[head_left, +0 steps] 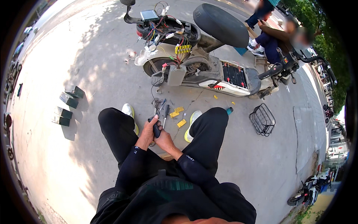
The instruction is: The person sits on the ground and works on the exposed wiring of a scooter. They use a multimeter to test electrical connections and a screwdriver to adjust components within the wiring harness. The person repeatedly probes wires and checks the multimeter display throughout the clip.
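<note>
Sitting on the ground, a person is holding a dark tool (156, 130) between the knees. The left hand (148, 131) is wrapping its grip around the tool, and the right hand (164, 140) is touching it from below. Yellow pieces (177, 115) are lying just beyond, near an opened scooter (209, 71).

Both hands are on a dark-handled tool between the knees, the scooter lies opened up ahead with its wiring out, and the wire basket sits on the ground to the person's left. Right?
Not quite: the head view shows the wire basket on the person's right. The rest holds.
</note>
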`<state>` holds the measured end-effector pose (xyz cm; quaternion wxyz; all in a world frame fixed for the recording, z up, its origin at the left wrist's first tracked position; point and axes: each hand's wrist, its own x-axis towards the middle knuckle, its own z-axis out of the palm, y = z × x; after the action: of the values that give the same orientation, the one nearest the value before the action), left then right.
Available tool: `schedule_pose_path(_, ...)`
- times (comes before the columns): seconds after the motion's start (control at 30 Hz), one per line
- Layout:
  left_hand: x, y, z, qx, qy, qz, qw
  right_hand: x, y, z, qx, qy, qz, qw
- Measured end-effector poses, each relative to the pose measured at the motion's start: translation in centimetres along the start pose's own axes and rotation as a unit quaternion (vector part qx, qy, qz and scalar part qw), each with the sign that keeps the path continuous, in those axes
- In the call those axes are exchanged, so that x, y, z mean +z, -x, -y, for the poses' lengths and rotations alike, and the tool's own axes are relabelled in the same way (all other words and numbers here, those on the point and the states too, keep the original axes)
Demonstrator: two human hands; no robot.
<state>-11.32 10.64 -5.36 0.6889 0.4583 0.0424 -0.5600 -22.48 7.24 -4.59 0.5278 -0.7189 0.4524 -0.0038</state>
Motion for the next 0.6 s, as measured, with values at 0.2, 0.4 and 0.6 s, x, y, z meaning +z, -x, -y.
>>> schedule_pose_path(0.2,-0.7,0.8,-1.3,0.016,0.001,-0.018,1.000,1.3,1.5,-4.2,-0.147,-0.145,0.182,0.961)
schedule_pose_path(0.4,0.3,0.9,-1.1,0.007,0.025,-0.018,0.999,-0.6,-0.1,-5.7,0.112,-0.445,0.071,0.886)
schedule_pose_path(0.6,0.9,0.9,-1.1,0.010,-0.018,-0.015,1.000,2.4,-2.6,-9.5,0.106,-0.021,-0.009,0.994)
